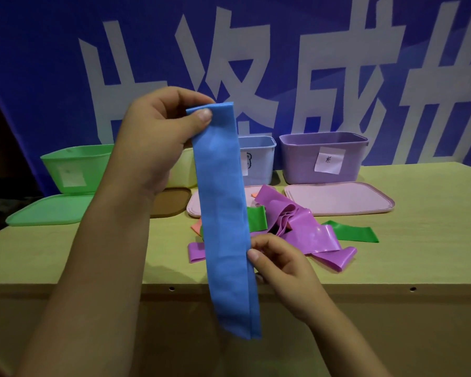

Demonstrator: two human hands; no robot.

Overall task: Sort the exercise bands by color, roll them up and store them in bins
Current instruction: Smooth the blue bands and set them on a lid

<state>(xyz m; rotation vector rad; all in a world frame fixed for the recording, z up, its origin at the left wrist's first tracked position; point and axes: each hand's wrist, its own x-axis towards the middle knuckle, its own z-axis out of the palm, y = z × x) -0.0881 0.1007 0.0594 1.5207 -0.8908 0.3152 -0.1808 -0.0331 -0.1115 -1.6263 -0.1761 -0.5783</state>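
Observation:
A long blue exercise band (225,219), folded double, hangs straight down in front of the table. My left hand (158,137) pinches its top fold between thumb and fingers. My right hand (279,263) pinches the band's right edge lower down. Behind it on the table lies a loose heap: a purple band (307,236), a green band (348,234) and an orange band (197,227) that peeks out at the left. At the back stand a green bin (74,164), a yellow bin (182,170), a light blue bin (259,159) and a purple bin (324,156).
The bins' lids lie flat in front of them: a green lid (49,210), a brown lid (172,204), a pink lid (195,206) and a larger pink lid (337,198). The wooden table's front edge (365,285) runs below my hands. A blue banner fills the background.

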